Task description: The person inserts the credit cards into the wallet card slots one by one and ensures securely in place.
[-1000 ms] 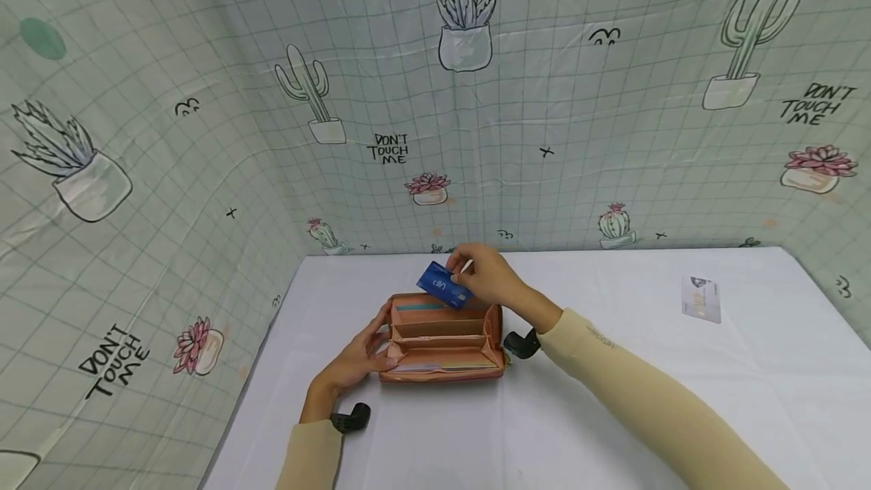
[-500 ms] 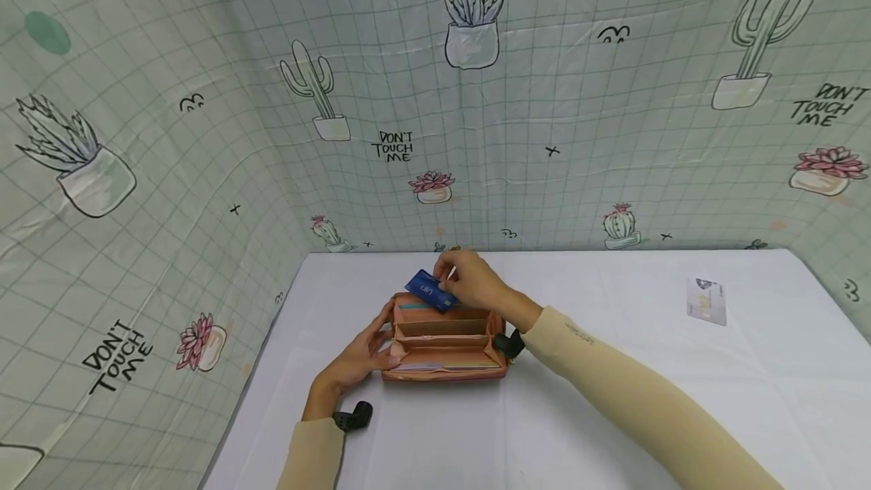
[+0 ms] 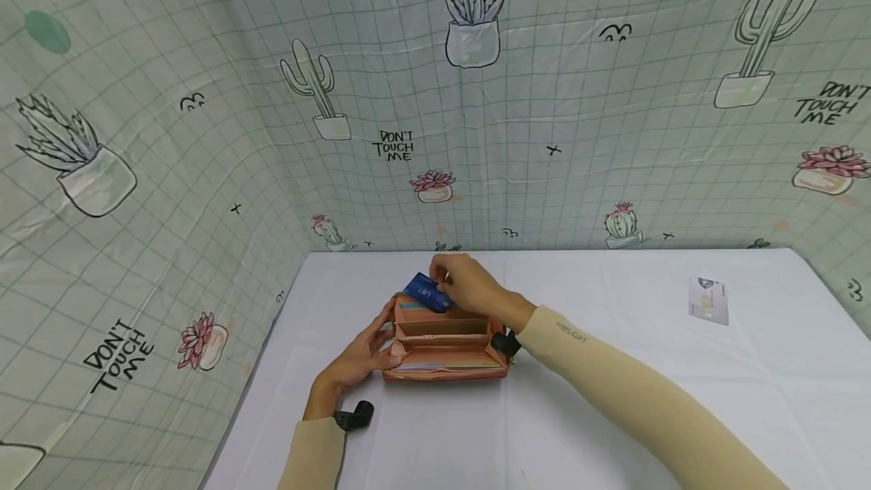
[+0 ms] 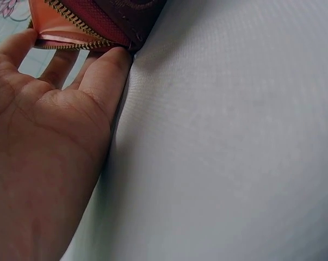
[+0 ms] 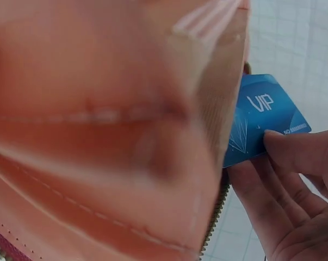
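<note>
— Pinching what, exactly, up there near the middle of the head view?

— A blue card (image 3: pixel 427 293). The right hand (image 3: pixel 466 284) has its fingers (image 5: pixel 294 149) curled onto the card's right end, thumb side hidden, so it is clamped on the card. The card sits at the far edge of the open wallet (image 3: pixel 444 340), its lower edge at the rearmost pocket.

— Which way does the card lie?

— Its long axis runs roughly left to right in the head view, tilted so the left end is higher and the right end dips toward the hand. In the right wrist view it pokes out from behind the wallet's lip toward the upper right of the frame.

— Any writing on it?

— "VIP" in white letters on the blue face; a smaller line near the fingertip is too small to read.

— And the wallet?

— Salmon pink, long axis left to right, mouth open and facing up, brass zip teeth along the rim. The left hand (image 3: pixel 357 356) holds its left end, thumb on one side of the opening and fingers (image 4: pixel 101 81) on the other, resting on the white table (image 3: pixel 612 399).

— Anything else?

— A pale card (image 3: pixel 708 299) lies well apart at the right of the table. The backdrop (image 3: pixel 204 134) shows cacti and reads "DON'T TOUCH ME".
</note>
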`<state>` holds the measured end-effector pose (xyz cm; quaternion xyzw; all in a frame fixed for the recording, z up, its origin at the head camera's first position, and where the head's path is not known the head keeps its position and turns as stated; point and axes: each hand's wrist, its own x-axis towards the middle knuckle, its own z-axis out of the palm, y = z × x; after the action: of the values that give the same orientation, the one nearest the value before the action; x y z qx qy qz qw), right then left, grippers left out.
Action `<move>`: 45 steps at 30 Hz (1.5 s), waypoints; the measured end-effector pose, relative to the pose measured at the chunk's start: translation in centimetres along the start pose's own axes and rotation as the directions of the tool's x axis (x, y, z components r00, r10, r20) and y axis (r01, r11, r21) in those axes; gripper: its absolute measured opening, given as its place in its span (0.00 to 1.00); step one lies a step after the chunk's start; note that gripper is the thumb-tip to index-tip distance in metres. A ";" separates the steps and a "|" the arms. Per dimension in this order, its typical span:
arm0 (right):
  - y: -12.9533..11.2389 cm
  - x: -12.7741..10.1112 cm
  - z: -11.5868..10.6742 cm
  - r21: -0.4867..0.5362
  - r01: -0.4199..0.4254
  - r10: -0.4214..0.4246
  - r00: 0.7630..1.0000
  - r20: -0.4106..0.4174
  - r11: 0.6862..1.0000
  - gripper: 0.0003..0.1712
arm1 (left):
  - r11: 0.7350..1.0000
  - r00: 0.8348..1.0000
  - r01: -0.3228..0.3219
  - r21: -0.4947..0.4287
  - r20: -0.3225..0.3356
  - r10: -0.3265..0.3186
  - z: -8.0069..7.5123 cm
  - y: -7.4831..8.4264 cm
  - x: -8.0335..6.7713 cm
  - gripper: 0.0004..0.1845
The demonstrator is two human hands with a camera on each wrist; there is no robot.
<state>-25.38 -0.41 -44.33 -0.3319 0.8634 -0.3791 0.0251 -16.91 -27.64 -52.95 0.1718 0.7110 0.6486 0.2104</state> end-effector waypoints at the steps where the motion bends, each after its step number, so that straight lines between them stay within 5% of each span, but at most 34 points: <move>1: 0.0 0.0 0.1 -0.013 0.008 -0.008 1.000 0.008 1.000 0.08 | 1.000 1.000 0.001 0.001 -0.002 -0.001 0.0 0.0 0.0 0.59; 21: -1.0 1.7 0.3 -0.192 0.162 -0.129 0.977 0.173 0.968 0.10 | 1.000 1.000 0.021 0.013 -0.004 -0.021 -0.2 0.0 -0.1 0.58; 33: -1.9 2.7 -0.2 -0.222 0.227 -0.156 0.942 0.296 0.948 0.08 | 1.000 1.000 -0.007 0.019 -0.008 0.007 -0.1 0.2 -0.1 0.59; 45: -2.3 2.8 0.6 -0.270 0.160 -0.081 0.956 0.282 0.950 0.09 | 0.999 1.000 0.015 0.038 -0.013 -0.014 -0.2 0.0 0.0 0.59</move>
<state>-26.09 -3.55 -42.69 -0.4326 0.8762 -0.2011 0.0690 -17.04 -27.84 -52.93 0.1665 0.7257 0.6346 0.2074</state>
